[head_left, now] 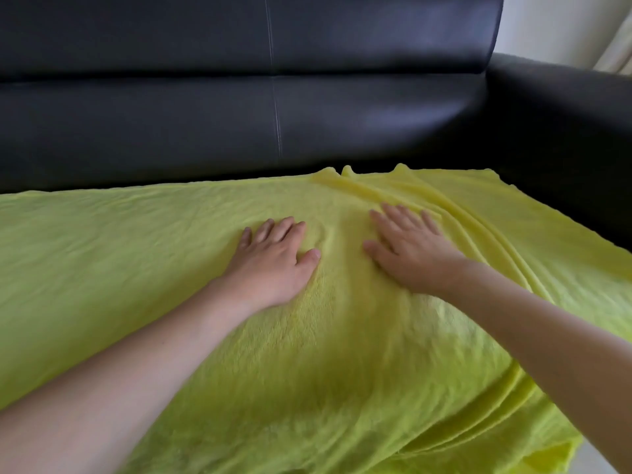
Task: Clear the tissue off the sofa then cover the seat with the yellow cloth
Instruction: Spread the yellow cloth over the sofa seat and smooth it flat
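Note:
The yellow cloth (136, 254) lies spread over the seat of the black leather sofa (205, 114) and hangs over the front edge. My left hand (273, 258) presses flat on the cloth near the middle, fingers straight. My right hand (407, 248) lies flat on it just to the right, fingers spread, beside several long folds that run from the back edge toward the front right. No tissue is in view.
The sofa's backrest rises behind the cloth and its right armrest (564, 131) borders the seat. A pale wall and a curtain (615, 53) show at the top right. A strip of light floor (595, 463) appears at the bottom right.

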